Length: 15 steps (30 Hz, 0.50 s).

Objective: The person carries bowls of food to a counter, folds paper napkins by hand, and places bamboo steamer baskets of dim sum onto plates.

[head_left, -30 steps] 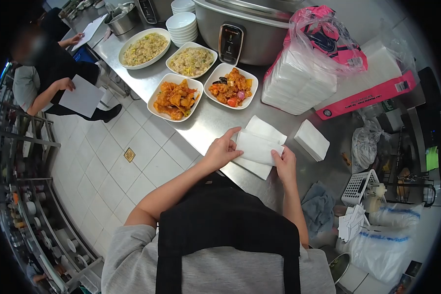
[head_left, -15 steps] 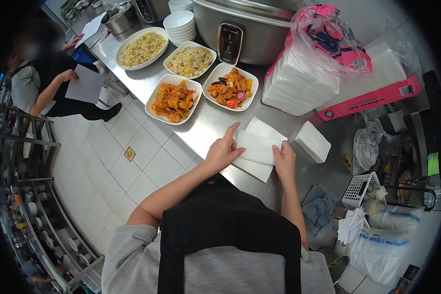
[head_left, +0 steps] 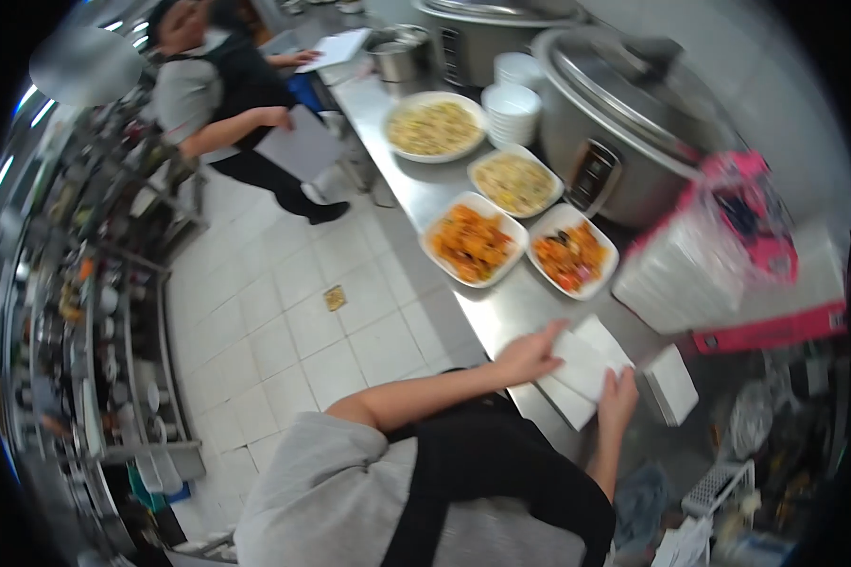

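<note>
White paper napkins (head_left: pixel 581 364) lie on the steel counter (head_left: pixel 395 184) in front of me. My left hand (head_left: pixel 531 355) rests at their left edge, index finger stretched out and apart from the thumb. On the right side, my right hand (head_left: pixel 617 397) pinches the edge of the top napkin between thumb and fingers. A second, folded napkin stack (head_left: pixel 671 386) sits just right of that hand. Beyond my left hand are a white bowl of orange fried food (head_left: pixel 473 241) and another with red and orange pieces (head_left: pixel 571 256).
Two rice dishes (head_left: pixel 434 127) (head_left: pixel 515 183), stacked white bowls (head_left: pixel 512 113) and a large cooker (head_left: pixel 624 123) stand farther back. Wrapped napkins (head_left: pixel 683 272) are at right. Across the tiled floor, a person (head_left: pixel 227 104) holds papers. Shelves (head_left: pixel 113 359) line the left.
The view has swung left, so the counter and dishes appear farther right and lower. Both my hands remain at the napkins. The image is more blurred.
</note>
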Motion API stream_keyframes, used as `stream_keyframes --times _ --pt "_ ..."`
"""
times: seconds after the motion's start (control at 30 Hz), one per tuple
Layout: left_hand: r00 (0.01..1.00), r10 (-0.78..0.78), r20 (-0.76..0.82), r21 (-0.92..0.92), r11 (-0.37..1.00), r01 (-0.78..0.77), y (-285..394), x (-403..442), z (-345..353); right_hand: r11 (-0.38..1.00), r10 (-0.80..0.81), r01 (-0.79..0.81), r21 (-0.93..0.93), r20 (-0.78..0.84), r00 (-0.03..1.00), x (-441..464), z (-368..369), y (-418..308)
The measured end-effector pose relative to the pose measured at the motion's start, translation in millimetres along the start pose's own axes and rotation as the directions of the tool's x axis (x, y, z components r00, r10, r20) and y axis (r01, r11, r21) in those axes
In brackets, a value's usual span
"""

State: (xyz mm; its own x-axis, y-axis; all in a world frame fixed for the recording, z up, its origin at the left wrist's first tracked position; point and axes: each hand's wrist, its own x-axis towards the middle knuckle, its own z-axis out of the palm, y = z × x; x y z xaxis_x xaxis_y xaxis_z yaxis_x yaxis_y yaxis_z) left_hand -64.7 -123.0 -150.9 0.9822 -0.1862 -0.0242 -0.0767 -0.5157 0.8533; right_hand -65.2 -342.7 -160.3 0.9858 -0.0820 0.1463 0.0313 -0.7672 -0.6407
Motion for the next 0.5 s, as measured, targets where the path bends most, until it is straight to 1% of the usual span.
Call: stream_keyframes --times 0.03,0.07,0.13,0.17,0.2,0.23,0.27,0.3,0.33,0.37,0.43,0.47,0.5 --pt "1.000 -0.003 0.019 -0.007 1.000 0.003 5.6 -1.2 -6.0 1.000 -0.015 0.015 0.020 0.017 1.000 0.7 -1.8 -2.8" --pt "0.999 -0.013 0.033 0.004 1.000 0.013 9.6 -1.9 -10.9 1.000 -0.022 0.022 -0.006 0.021 1.000 1.3 -8.5 -18.1" --pt "0.997 -0.039 0.069 0.060 0.998 0.035 27.0 -3.3 -26.8 1.000 -0.006 0.006 0.005 0.054 0.999 2.9 -9.7 -17.6" --pt "0.998 -0.039 0.054 0.060 0.998 0.036 31.3 -2.6 -28.6 1.000 -0.021 0.020 0.007 0.057 0.998 4.0 -10.1 -18.2" --pt "0.989 0.143 -0.029 0.173 0.976 -0.136 34.7 -1.6 -27.8 1.000 -0.025 0.025 -0.002 0.054 0.998 3.7 -10.8 -19.2" --pt "0.942 0.326 -0.085 0.296 0.911 -0.288 36.5 -0.6 -24.8 1.000 -0.025 0.026 -0.011 0.052 0.998 3.0 -11.5 -20.3" --pt "0.942 0.323 -0.089 0.295 0.912 -0.285 37.7 1.7 -17.2 1.000 -0.028 0.028 -0.011 0.056 0.998 3.5 -13.3 -23.3" --pt "0.899 0.436 0.034 0.318 0.849 -0.423 38.8 4.1 -4.7 0.999 0.032 -0.031 -0.010 0.086 0.996 3.9 -15.6 -27.1" --pt "0.832 0.532 0.159 0.321 0.769 -0.553 41.0 3.8 4.5 0.996 0.092 -0.092 -0.010 0.117 0.989 3.2 -16.2 -29.5" --pt "0.833 0.529 0.159 0.321 0.771 -0.551 42.6 0.9 13.2 0.996 0.092 -0.092 -0.011 0.121 0.988 3.4 -13.9 -27.0" --pt "0.842 0.500 0.202 0.388 0.748 -0.538 49.8 -5.4 26.1 0.999 -0.008 0.011 -0.042 0.058 0.998 4.9 -9.9 -18.4" --pt "0.841 0.501 0.205 0.385 0.749 -0.540 46.9 -5.6 29.2 0.999 -0.004 0.007 -0.044 0.058 0.998 4.6 -8.9 -15.7" --pt "0.855 0.470 0.219 0.402 0.755 -0.518 39.5 -5.8 33.9 0.999 0.033 -0.032 -0.015 0.082 0.996 5.1 -9.0 -15.6"
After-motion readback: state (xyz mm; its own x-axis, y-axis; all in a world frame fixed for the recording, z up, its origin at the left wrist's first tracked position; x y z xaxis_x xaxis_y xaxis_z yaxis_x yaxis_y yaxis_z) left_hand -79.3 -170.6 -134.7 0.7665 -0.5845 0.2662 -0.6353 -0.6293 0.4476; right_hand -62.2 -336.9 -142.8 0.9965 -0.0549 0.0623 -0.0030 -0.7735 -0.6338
